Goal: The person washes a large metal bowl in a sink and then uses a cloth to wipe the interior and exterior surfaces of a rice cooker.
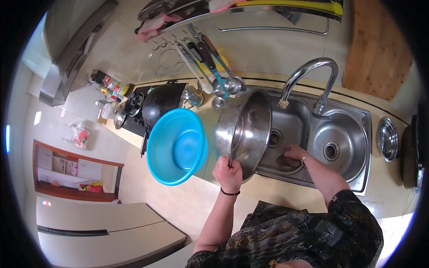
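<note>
My left hand (228,171) grips the near rim of a large stainless steel basin (225,129). The basin is tipped on its side, its mouth turned right toward the double-bowl steel sink (310,147). Down in the sink's left bowl is my right hand (295,152), fingers pointing left, close to the bowl's floor. A dark brownish patch lies under those fingers; whether it is a cloth or a reflection I cannot tell. A chrome faucet (310,67) arches over the left bowl with no water visible. Left of the steel basin stands an empty blue plastic basin (176,147).
A black wok (161,104) rests on the stove behind the blue basin. Ladles and other utensils (207,63) hang on the wall. A wooden board (375,50) leans at the back right. A steel lid (387,139) lies right of the sink.
</note>
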A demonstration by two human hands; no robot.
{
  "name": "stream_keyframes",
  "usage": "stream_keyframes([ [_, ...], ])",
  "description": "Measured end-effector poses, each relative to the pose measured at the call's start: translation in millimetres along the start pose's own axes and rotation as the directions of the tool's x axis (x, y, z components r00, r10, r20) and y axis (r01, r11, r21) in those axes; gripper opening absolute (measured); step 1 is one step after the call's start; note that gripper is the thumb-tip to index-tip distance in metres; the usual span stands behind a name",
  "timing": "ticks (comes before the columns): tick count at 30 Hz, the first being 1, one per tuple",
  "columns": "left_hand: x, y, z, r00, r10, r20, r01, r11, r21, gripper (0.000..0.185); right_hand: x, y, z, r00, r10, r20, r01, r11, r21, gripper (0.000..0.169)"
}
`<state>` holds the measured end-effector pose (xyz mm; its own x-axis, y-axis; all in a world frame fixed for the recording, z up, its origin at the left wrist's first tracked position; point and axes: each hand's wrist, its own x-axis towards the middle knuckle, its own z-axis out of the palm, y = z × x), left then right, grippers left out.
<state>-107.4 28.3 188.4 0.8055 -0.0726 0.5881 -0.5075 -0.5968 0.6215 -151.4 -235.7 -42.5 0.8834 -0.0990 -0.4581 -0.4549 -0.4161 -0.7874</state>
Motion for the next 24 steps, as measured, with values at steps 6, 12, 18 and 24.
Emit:
stream_keyframes([
  [6, -3, 5, -5, 1.0, 0.005, -0.004, -0.005, 0.999, -0.045, 0.017, -3, -12, 30, 0.973, 0.032, 0.227, 0.069, 0.902, -0.426, 0.049],
  [12, -11, 0, -12, 1.0, -0.02, -0.015, 0.02, 1.0, -0.013, 0.015, 9, -12, 45, 0.9, 0.007, 0.435, 0.171, 0.914, -0.368, 0.052],
  [18, -14, -1, -11, 0.997, -0.066, -0.027, 0.065, 0.997, -0.035, 0.012, 15, 7, 62, 0.976, 0.004, 0.218, 0.119, 0.831, -0.544, 0.038],
  [24, -15, 0, -8, 0.999, -0.03, -0.014, 0.031, 0.999, 0.04, 0.013, 38, 26, 42, 0.96, 0.093, -0.263, -0.146, 0.971, -0.191, 0.034],
])
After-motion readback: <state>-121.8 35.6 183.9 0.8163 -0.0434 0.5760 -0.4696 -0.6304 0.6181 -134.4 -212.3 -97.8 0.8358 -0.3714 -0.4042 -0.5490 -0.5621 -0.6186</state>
